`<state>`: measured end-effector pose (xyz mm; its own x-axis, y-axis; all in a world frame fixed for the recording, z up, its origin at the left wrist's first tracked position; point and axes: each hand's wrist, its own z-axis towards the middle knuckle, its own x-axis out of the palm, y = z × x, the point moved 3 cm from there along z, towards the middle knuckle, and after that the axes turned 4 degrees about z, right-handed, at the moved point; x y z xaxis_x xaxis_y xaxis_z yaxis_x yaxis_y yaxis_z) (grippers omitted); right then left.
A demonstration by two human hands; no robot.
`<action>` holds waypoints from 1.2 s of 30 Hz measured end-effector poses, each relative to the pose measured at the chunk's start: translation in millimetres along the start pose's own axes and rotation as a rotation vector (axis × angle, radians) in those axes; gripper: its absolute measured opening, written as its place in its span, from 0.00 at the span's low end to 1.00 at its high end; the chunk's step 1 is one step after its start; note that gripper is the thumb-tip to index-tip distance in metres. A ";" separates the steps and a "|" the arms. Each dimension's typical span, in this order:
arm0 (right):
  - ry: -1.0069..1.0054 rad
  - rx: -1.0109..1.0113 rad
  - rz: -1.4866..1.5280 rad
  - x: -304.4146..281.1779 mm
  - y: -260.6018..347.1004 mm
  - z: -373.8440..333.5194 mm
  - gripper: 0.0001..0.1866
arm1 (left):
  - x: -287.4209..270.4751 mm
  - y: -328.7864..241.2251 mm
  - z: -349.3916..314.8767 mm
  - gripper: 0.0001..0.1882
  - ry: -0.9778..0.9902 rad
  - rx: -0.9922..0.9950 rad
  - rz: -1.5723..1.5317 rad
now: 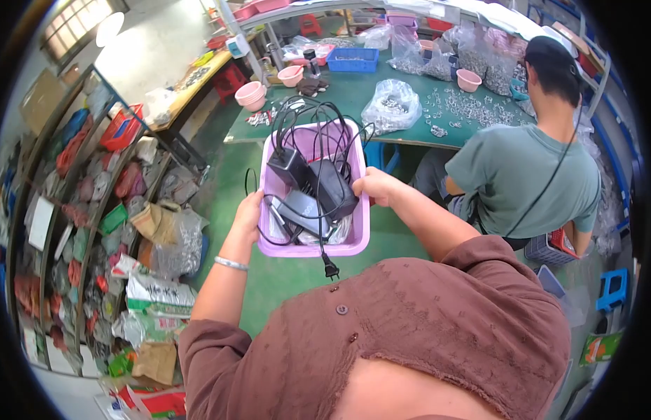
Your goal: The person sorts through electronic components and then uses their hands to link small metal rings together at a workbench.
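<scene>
Between my two hands a lilac plastic basket [365,231] is held up by its sides in front of me. My left hand [250,211] is closed on the basket's left side, and my right hand [376,186] grips the right rim. Inside lie black power adapters [334,187], a grey box-shaped device [301,212] and a tangle of black cables [317,115], some looping above the far rim. One cord hangs over the near edge and ends in a black plug [331,269]. The cables cover much of what lies underneath.
A green-topped table [325,133] ahead carries small metal parts, plastic bags, pink bowls [251,94] and a blue crate [352,60]. A seated person [535,175] works at the right. Packed shelves [87,210] and sacks [157,294] line the left; a blue stool [611,290] stands far right.
</scene>
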<state>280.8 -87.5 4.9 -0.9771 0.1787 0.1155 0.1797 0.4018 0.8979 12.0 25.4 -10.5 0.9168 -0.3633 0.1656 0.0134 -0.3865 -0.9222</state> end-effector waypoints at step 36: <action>-1.075 -0.261 0.953 -151.3 154.8 497.9 0.25 | 163.0 -298.0 701.6 0.11 0.760 0.212 0.575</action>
<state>513.2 394.9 -85.0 0.0729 0.8965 0.4370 0.5568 -0.4001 0.7279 437.4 676.1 46.1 0.3048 -0.9275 -0.2164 -0.2161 0.1540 -0.9642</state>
